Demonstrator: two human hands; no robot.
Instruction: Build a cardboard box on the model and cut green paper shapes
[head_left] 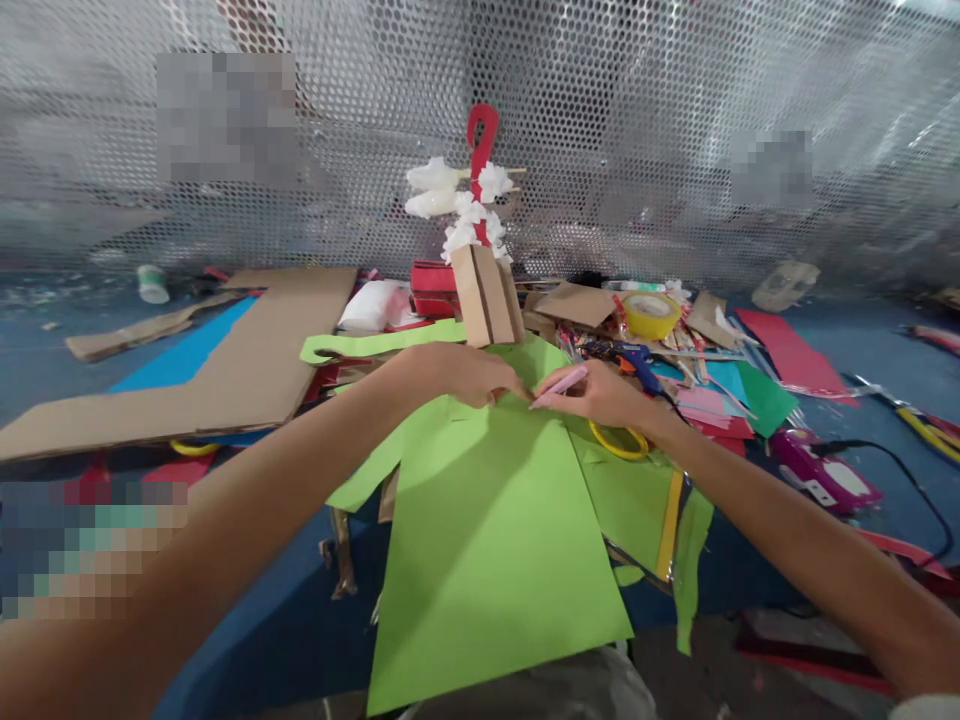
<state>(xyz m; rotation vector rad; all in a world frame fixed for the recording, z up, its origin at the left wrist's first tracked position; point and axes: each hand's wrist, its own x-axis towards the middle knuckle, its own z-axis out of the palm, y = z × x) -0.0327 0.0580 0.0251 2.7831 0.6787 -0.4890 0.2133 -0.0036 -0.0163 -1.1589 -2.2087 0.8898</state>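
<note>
A large sheet of light green paper point(495, 540) lies in front of me, its lower end hanging past the table's front edge. My left hand point(465, 374) rests on the sheet's upper part, index finger stretched out and the other fingers partly hidden under the hand. Pinched in my right hand point(600, 392) is a pink pen point(561, 386), its tip down at the paper beside my left fingertips. Just beyond both hands stands a folded cardboard piece point(484, 295). Behind it rises a red hook-shaped strip point(482, 125) with white crumpled tufts point(435, 175) on sticks.
Cut cardboard point(300, 350) and blue sheet lie at left. To the right are yellow tape point(651, 314), a blue glue gun point(619, 352), scissors with a yellow handle point(619, 441), a purple device point(825, 472) with a cable, and pliers point(911, 415). A perforated silver sheet point(600, 120) stands behind.
</note>
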